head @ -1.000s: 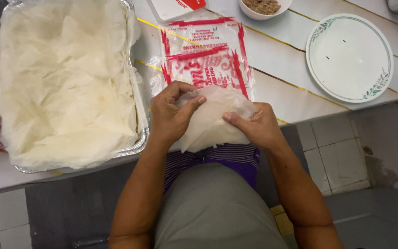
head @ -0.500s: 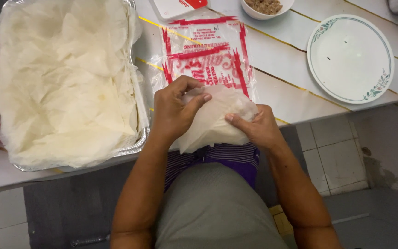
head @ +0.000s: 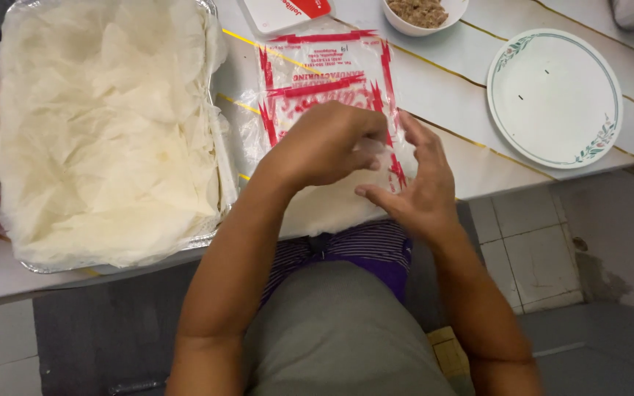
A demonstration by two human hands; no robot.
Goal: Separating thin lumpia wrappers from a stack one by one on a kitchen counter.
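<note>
Both hands meet over one thin pale wrapper sheet [head: 332, 209] at the table edge [head: 478, 172], just before the body. Left hand [head: 324, 143] pinches its upper corner, curled; right hand [head: 416, 187] is half open, fingers touching beside it. The sheet hangs toward the lap.

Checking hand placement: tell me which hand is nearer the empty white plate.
Right. The right hand lies between the wrapper stack and the plate, though apart from it; the left hand sits farther off, over the wrapper.

Cream-white wrapper sheets [head: 104, 132] in a silver foil tray [head: 223, 172]; clear bag [head: 328, 81] with red print; white plate [head: 554, 97] with green leaf rim.
</note>
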